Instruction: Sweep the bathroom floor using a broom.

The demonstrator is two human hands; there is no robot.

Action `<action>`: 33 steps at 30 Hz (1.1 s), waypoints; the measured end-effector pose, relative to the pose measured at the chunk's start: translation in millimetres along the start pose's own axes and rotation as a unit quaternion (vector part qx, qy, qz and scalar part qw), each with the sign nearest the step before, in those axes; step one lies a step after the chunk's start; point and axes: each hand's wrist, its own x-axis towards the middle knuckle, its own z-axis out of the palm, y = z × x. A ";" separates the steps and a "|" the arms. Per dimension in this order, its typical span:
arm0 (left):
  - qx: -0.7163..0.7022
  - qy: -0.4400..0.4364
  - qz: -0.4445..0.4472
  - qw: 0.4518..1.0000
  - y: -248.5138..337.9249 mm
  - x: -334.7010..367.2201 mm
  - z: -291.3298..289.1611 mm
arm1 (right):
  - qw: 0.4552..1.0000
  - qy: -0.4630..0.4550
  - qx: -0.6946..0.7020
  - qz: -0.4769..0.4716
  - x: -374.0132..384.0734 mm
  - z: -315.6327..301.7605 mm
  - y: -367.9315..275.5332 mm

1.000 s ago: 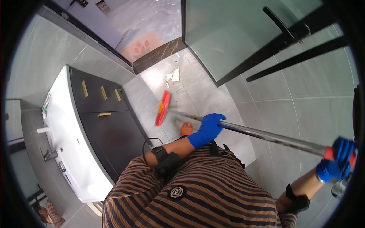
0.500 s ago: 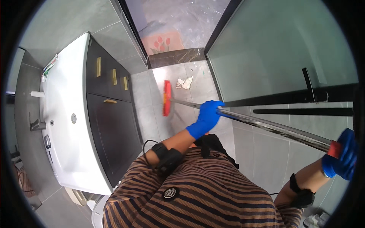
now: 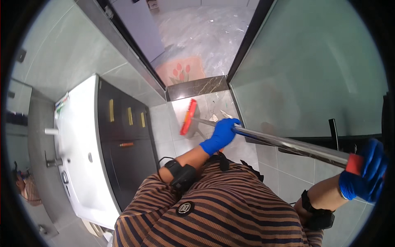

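A long-handled broom [image 3: 288, 143] with a shiny metal pole slants across the view. Its red, narrow head [image 3: 188, 117] is on the tiled floor at the far left end. My left hand [image 3: 222, 133], in a blue glove, is closed around the lower part of the pole. Up by the red end piece of the pole, my right hand [image 3: 366, 173] is also gloved in blue and wrapped around the handle; its fingers are partly lost at the dark rim. Whitish scraps [image 3: 225, 114] lie on the tiles to the right of the broom head, partly hidden behind the pole and my left hand.
A white sink [image 3: 84, 177] on a dark cabinet [image 3: 131, 173] stands at left. Ahead, a dark stone threshold [image 3: 197, 88] crosses the doorway, with a pink tulip mat [image 3: 181, 70] beyond. A frosted glass door [image 3: 312, 74] with a black handle [image 3: 333, 133] fills the right.
The view has tilted up, showing more floor beyond the doorway. The broom head is now angled and closer to the scraps. Both hands keep their hold on the pole.
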 end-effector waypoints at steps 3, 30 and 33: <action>0.022 0.036 0.004 0.999 -36.9 37.0 -34.0 | 0.993 0.115 0.013 -0.012 -10.0 6.4 42.0; -0.021 -0.315 0.128 0.940 -37.8 111.8 38.9 | 0.790 0.519 -0.315 0.086 -21.2 61.4 32.7; -0.022 -0.397 0.144 0.906 -9.6 82.0 36.8 | 0.796 0.488 -0.354 0.045 -41.0 71.2 -13.2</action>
